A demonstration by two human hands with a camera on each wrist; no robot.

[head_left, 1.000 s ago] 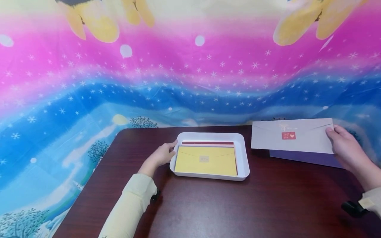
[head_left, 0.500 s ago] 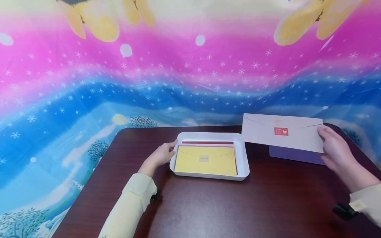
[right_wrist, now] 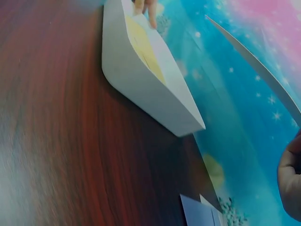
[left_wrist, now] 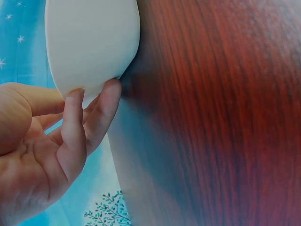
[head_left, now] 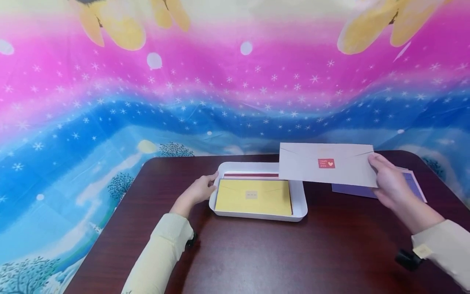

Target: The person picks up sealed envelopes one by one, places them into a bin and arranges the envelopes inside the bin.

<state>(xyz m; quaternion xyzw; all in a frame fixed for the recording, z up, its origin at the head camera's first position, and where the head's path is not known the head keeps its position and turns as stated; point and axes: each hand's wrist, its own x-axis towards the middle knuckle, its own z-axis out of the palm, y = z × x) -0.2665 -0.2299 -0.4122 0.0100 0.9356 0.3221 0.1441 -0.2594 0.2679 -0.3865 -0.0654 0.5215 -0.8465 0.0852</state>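
My right hand [head_left: 391, 179] grips the right end of a pale greyish-white envelope [head_left: 304, 163] with a red heart sticker, thumb on its face. The envelope hangs in the air, its left end over the right back part of a white tray [head_left: 299, 210]. From the right wrist view, the envelope is seen edge-on above that hand. Inside the tray lies a yellow envelope [head_left: 235, 204] with a small square label, over pink and dark red ones that stick out behind. My left hand [left_wrist: 61, 141] holds the tray's left end, fingertips against its outer wall in the left wrist view.
Purple and pale envelopes [head_left: 415, 183] lie on the table to the right, partly behind my right hand. The dark wooden table [head_left: 249, 257] ends at a colourful snowflake-patterned cloth [head_left: 227, 118] at the back and left.
The right hand has carried the pale envelope leftward, from above the purple envelope to above the tray's right edge. More of the right-hand pile shows. The left hand and tray have stayed put.
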